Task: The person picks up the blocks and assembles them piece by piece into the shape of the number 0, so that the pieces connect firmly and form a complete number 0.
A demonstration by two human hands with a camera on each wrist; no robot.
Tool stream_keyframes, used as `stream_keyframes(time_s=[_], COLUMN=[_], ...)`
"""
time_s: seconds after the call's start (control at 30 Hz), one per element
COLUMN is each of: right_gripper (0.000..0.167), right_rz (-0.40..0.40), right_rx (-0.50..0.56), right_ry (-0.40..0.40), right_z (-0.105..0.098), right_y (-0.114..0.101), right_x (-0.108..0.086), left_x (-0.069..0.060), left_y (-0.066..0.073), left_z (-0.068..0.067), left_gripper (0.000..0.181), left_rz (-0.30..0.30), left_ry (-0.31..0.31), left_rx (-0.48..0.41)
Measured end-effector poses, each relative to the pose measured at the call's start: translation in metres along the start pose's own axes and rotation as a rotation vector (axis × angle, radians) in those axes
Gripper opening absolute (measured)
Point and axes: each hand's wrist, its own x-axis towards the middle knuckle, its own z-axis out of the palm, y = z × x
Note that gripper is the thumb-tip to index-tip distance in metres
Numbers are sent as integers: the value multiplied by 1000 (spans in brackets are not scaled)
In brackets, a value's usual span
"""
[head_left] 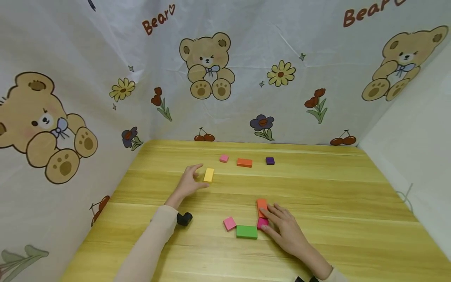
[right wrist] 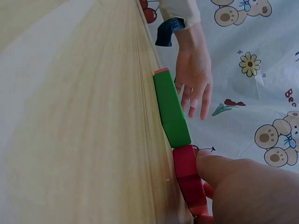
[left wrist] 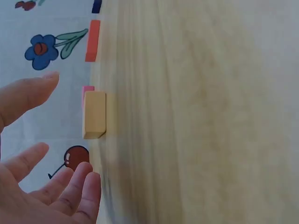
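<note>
In the head view my left hand [head_left: 188,183] is beside a yellow block [head_left: 208,175], thumb and fingers spread around it with a gap; the left wrist view shows the same gap at the yellow block [left wrist: 95,115]. My right hand [head_left: 287,231] touches an orange block [head_left: 262,207] and a magenta block [head_left: 262,223] with its fingers and thumb. A green block [head_left: 246,232] adjoins the magenta one, and a pink block [head_left: 230,223] sits at the green block's left end. The right wrist view shows my thumb against the magenta block [right wrist: 186,163].
Toward the back of the wooden table [head_left: 317,176] lie a small pink block [head_left: 224,158], an orange block [head_left: 244,162] and a dark purple block [head_left: 269,161]. A bear-patterned cloth [head_left: 243,51] hangs behind and to the left; a white wall [head_left: 415,129] is at the right.
</note>
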Motion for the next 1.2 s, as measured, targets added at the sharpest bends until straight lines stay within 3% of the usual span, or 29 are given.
stream_keyframes(time_s=[0.27,0.67,0.87,1.2], right_gripper=[52,52,51,52], right_rz=[4,11,19,7], right_rx=[-2,2,8,-1], right_ry=[1,-3,-10,5], right_z=[-1,-1,0,1], right_y=[1,0,0,1], right_x=[0,0,-1,0], left_x=[23,31,31,29], left_y=[-8,-9,-12,-17], left_z=[3,-1,1,1], left_gripper=[89,79,69,66], left_rz=[-65,-54,-42,-66], left_ry=[-93,-192,-177,-93], left_rx=[-60,-44,-44,-113])
